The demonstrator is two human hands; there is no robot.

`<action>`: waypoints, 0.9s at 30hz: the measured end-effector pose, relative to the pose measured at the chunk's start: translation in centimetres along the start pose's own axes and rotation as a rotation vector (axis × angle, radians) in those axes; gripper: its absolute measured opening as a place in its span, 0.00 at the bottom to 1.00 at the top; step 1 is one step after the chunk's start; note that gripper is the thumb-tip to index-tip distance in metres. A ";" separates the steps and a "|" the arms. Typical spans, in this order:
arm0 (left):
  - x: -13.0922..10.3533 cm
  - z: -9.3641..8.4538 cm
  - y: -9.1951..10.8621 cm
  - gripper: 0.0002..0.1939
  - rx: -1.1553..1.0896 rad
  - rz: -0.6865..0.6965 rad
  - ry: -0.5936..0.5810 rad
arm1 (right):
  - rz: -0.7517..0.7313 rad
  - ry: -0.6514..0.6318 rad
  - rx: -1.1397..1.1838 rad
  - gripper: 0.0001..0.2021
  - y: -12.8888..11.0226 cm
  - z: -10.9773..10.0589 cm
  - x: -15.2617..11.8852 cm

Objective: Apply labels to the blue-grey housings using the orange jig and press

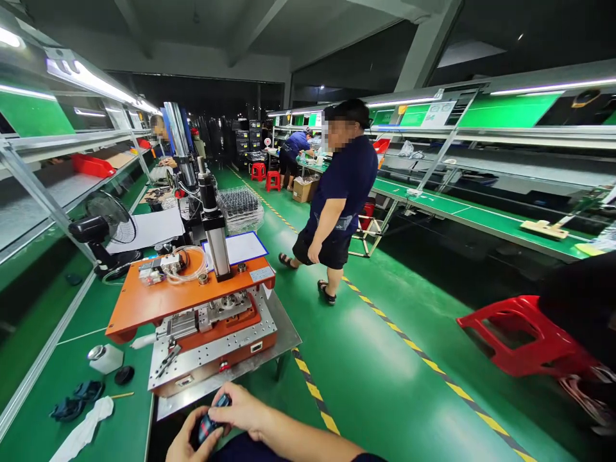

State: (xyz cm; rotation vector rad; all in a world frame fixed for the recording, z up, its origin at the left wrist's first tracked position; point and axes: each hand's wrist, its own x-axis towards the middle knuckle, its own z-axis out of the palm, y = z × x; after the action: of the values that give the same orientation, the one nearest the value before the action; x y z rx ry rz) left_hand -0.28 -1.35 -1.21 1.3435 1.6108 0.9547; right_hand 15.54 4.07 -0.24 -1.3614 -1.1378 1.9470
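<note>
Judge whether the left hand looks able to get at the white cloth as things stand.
Probably yes: nothing visible blocks the left hand from the white cloth, though it holds a dark object.

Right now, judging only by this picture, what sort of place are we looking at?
Probably a factory assembly workshop: an orange-topped machine stands close by, a long green workbench runs down the right side, and yellow-and-black tape marks the floor.
</note>
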 end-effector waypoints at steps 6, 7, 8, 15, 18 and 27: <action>-0.2 -0.8 1.5 0.32 0.051 -0.050 -0.064 | 0.001 -0.007 -0.015 0.21 -0.2 -0.1 -0.3; -0.2 -0.9 1.7 0.31 0.060 -0.055 -0.070 | 0.006 -0.009 -0.017 0.21 -0.2 -0.2 -0.3; -0.2 -0.9 1.9 0.30 0.065 -0.055 -0.069 | 0.008 -0.010 -0.020 0.20 -0.2 -0.2 -0.3; 0.0 -0.5 1.0 0.27 0.096 -0.011 -0.069 | 0.006 -0.040 -0.023 0.20 -0.3 -0.8 -0.4; 0.0 -0.2 0.6 0.27 0.116 -0.021 -0.068 | -0.001 -0.054 -0.005 0.22 -0.5 -1.0 -0.4; -0.1 0.2 2.2 0.24 0.146 -0.029 -0.083 | -0.004 -0.100 0.048 0.28 -0.6 -1.8 -0.1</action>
State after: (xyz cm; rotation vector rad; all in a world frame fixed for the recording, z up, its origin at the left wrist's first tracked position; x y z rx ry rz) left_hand 0.73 -1.14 0.70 1.4355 1.6582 0.7664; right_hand 17.19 4.95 0.01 -1.2487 -1.1312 2.0455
